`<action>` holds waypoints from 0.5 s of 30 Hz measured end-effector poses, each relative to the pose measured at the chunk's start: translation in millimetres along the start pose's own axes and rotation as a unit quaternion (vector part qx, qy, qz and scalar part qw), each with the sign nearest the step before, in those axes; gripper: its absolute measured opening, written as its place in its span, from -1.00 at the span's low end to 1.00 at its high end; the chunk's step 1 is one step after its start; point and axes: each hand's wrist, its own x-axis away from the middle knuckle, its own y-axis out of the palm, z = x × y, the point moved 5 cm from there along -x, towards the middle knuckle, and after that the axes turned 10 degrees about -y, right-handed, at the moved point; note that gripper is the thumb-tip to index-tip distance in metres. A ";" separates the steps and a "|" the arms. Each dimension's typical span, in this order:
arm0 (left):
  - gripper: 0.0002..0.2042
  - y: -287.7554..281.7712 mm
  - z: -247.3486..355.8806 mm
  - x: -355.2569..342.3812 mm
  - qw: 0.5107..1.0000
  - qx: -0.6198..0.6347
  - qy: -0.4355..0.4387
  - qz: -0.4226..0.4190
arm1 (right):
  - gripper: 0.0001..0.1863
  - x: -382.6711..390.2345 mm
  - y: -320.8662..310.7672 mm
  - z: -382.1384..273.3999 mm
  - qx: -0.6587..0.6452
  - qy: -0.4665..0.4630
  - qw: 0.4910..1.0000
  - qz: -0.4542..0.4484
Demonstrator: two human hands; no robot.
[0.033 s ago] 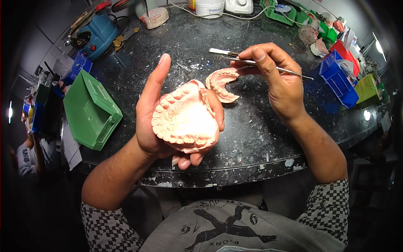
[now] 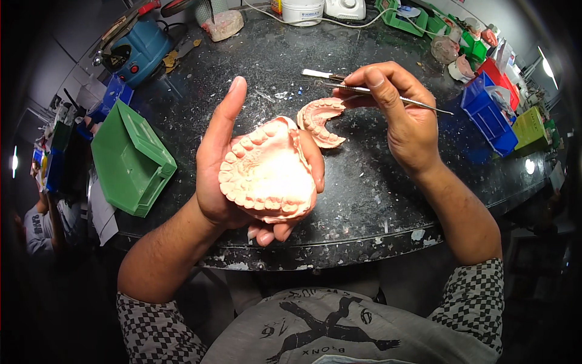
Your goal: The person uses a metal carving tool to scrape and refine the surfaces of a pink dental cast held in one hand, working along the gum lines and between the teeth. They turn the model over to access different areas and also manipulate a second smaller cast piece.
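A pink dental cast (image 2: 254,176) with a full arch of teeth rests in my left hand (image 2: 215,176), fingers curled round its right side and underneath, thumb raised beside it. My right hand (image 2: 406,121) grips a thin metal dental instrument (image 2: 427,106) between thumb and fingers, its fine tip pointing right. A white-tipped tool (image 2: 315,73) shows behind those fingers; whether I hold it too I cannot tell. A second horseshoe-shaped cast (image 2: 320,124) lies on the black worktop (image 2: 364,200), between my hands and just behind the held one.
Left: a green bin (image 2: 124,164), blue bins (image 2: 112,94), a blue machine (image 2: 133,57). Back: a lumpy cast (image 2: 221,25), white tub (image 2: 303,12), white device (image 2: 345,9), cable. Right: blue (image 2: 488,115), red (image 2: 503,79) and green bins, several casts. Another person (image 2: 42,224) is at the far left.
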 end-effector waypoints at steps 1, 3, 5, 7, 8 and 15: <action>0.06 2.1 -1.3 -0.3 0.999 -0.013 -0.007 -0.030 | -0.74 1.3 -0.9 -0.5 0.014 0.006 1.000 0.008; 0.07 3.5 -2.3 -1.5 0.999 -0.010 -0.009 -0.033 | -0.71 2.1 -4.8 -3.4 0.027 0.012 0.999 0.015; 0.09 4.3 -2.5 -0.5 0.999 -0.006 -0.010 -0.036 | -0.67 1.8 -8.4 -1.7 0.021 0.075 0.997 -0.015; 0.10 3.6 -2.4 0.5 0.999 -0.014 -0.009 -0.030 | -0.67 1.2 -7.4 0.6 0.034 0.057 0.998 -0.012; 0.10 3.3 -2.3 0.5 0.999 -0.014 -0.009 -0.030 | -0.67 0.8 -7.0 0.2 0.048 0.039 0.998 -0.009; 0.08 2.8 -0.5 -0.4 0.999 -0.031 0.004 -0.036 | -0.74 1.5 -3.5 -0.7 0.085 0.028 0.996 -0.021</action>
